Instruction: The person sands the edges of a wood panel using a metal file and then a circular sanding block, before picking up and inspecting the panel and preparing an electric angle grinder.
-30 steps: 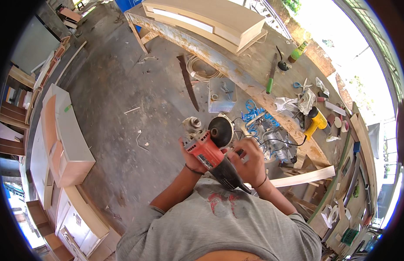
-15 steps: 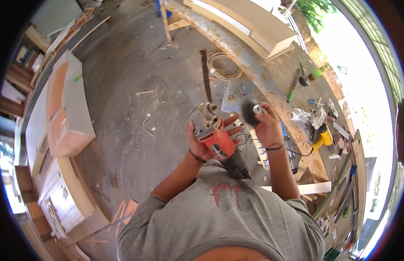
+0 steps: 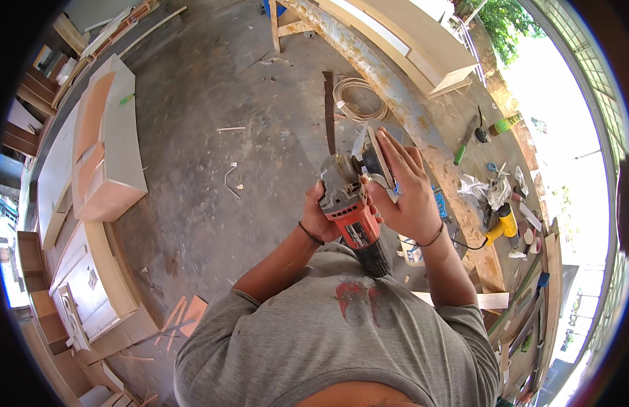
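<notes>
I hold a red and grey angle grinder [image 3: 348,207] up in front of my chest. My left hand [image 3: 321,216] is wrapped around its red body, with a dark band on the wrist. My right hand [image 3: 402,188] lies flat against the round disc [image 3: 377,157] at the grinder's head, fingers stretched along its face. The disc stands on edge, tilted toward me. The grinder's dark rear end points down at my grey shirt.
A long wooden workbench [image 3: 423,129] runs along the right with a yellow drill [image 3: 499,227], a green-handled tool [image 3: 461,150] and crumpled paper. A coil of hose [image 3: 358,98] and a hand saw [image 3: 328,112] lie on the concrete floor. Wooden cabinets [image 3: 104,156] stand at left.
I have lifted the grinder higher and nearer to my face. My right hand, which held the disc apart from the grinder, now presses it flat at the grinder's head.
</notes>
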The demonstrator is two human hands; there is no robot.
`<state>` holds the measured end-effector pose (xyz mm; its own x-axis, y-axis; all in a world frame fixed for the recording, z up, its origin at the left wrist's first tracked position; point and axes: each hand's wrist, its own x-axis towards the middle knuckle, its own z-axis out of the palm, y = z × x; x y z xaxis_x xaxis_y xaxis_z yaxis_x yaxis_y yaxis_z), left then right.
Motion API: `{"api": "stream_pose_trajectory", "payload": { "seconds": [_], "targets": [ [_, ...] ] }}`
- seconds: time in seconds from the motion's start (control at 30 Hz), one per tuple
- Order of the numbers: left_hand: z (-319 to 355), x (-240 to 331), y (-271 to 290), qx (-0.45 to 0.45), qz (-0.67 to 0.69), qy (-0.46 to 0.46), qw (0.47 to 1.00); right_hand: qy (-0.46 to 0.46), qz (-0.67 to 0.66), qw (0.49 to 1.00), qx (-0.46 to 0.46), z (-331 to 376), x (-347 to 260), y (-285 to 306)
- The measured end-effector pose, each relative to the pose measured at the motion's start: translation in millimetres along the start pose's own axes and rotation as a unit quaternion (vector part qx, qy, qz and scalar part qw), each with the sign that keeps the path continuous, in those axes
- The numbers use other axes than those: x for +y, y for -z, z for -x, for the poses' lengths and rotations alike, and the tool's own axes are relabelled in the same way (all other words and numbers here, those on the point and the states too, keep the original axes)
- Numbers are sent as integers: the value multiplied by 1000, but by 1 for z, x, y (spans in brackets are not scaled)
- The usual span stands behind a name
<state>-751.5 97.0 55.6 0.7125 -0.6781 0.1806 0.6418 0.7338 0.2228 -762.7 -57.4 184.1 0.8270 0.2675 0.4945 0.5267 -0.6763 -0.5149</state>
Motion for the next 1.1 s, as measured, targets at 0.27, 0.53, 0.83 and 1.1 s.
{"api": "stream_pose_trajectory", "payload": {
  "seconds": [0.27,0.53,0.83,1.1],
  "targets": [
    [0,-6,5,-54,45,14,997,-29,-116,970,-210,-11,16,34],
    [-3,-7,4,-78,48,28,995,-78,-136,953,-261,-29,25,52],
    [-3,-11,16,-75,19,33,996,-118,-139,958,-221,-34,19,41],
    [-1,-8,18,-60,4,18,998,-109,-36,965,-238,-33,33,31]
  ]
}}
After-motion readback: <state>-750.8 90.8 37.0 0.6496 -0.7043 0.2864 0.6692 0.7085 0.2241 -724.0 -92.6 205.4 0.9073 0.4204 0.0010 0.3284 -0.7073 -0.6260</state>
